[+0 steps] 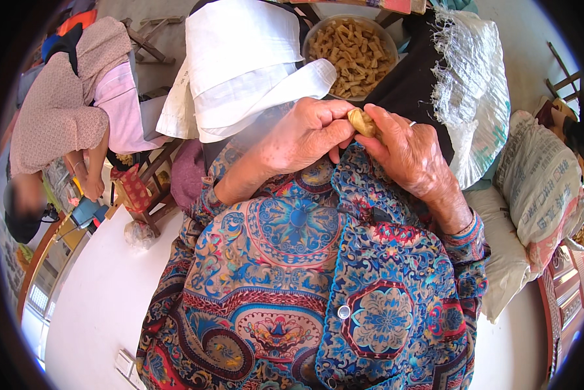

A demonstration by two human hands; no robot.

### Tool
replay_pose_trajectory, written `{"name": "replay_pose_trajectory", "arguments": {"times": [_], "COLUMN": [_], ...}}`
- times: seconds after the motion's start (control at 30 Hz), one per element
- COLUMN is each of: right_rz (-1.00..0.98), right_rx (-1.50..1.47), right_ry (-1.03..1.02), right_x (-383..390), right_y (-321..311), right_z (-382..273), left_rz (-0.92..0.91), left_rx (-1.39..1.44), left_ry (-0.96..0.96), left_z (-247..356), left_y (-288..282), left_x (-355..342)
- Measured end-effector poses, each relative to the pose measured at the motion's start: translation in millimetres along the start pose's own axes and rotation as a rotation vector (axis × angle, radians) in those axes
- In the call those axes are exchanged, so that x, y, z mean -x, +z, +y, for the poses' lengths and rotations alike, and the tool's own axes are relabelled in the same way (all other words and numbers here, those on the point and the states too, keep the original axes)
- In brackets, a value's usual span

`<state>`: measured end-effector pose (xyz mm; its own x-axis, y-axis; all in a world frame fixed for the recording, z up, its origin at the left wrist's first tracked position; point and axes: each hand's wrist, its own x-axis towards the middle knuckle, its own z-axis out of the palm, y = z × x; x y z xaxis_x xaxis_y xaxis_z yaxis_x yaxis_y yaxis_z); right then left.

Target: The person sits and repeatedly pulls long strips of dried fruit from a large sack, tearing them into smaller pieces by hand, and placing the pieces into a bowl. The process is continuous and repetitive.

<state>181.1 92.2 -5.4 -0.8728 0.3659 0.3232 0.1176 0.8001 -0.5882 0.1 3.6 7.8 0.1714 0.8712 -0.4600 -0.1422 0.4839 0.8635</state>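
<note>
Between the fingertips of both hands is a small yellowish piece [362, 123], folded or twisted into a tight bundle; its exact kind I cannot make out. My left hand [315, 130] pinches its left end with thumb and forefinger. My right hand [401, 148], with a ring on one finger, closes on it from the other side. Just beyond the hands stands a round metal bowl [394, 47], filled with many pale-brown, bow-like pieces [352, 57] of similar colour. A folded white cloth [240, 58] lies over my lap, left of the bowl.
A frayed white woven sack [477, 84] lies across my right leg. Stuffed sacks [536, 182] stand further right, beside a carved reddish wooden frame [565, 299]. On the left another person [64, 110] sits bent forward, near a wooden stool [155, 162] with a red patterned cloth.
</note>
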Motion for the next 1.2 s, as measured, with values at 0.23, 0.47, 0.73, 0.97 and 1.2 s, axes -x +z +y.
{"name": "replay_pose_trajectory", "arguments": {"times": [0.23, 0.47, 0.73, 0.97, 1.2], "right_rz": [-0.143, -0.259, -0.264, -0.174, -0.239], "right_rx": [-0.221, -0.186, -0.254, -0.112, 0.045], "right_ry": [0.186, 0.166, 0.154, 0.074, 0.020], "right_x": [6, 4, 5, -2, -2], "right_y": [-10, -28, -32, -22, -24], "right_z": [-1, -9, -10, -9, -8], "left_rz": [0.072, 0.159, 0.128, 0.045, 0.080], "left_rx": [-0.362, -0.519, -0.641, -0.533, -0.507], "left_ry": [0.195, 0.366, 0.379, 0.227, 0.274], "left_z": [0, -4, 2, 10, 22], "left_y": [7, 10, -13, -29, -25], "left_x": [3, 7, 23, 22, 21]}}
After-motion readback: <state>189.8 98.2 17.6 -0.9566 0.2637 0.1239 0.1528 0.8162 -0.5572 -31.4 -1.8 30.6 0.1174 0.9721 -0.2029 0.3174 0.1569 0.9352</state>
